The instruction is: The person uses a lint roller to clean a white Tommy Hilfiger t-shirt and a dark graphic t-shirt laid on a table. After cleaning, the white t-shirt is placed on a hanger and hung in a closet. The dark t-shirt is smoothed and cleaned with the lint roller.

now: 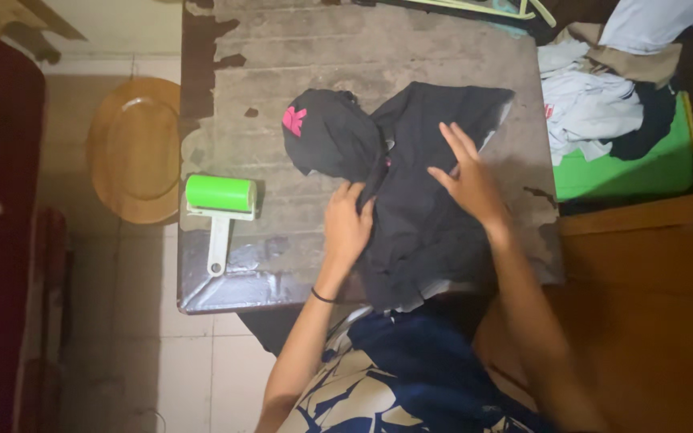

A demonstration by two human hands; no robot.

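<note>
Head view looks straight down on a black garment [419, 208] spread over a worn grey tabletop [362, 56] whose coating has peeled off in dark patches along the edges. The cloth is matte and deep black, rumpled rather than flat: one part bunches into a rounded, hood-like lump beyond the left hand's grip, carrying a small bright pink mark [293, 119], while a broader panel stretches away past the right hand's grip toward the far right corner. A thin pale edge shows along that panel's far side and again at the near hem, where the fabric hangs over the tabletop's front edge toward the person's body.

The left hand [346, 228] lies on the garment's left border, its grip pressed together on a fold of black cloth, with a dark band on the wrist. The right hand [467, 180] rests flat on the middle of the garment, fingers spread and extended, pinching nothing.

Well to the left of the left hand's grip lies a lint roller [220, 210] with a green drum and white handle. Off to the right of the right hand's grip, beside the tabletop, a green bin [643, 172] holds a heap of white and dark clothes [595, 104].
</note>
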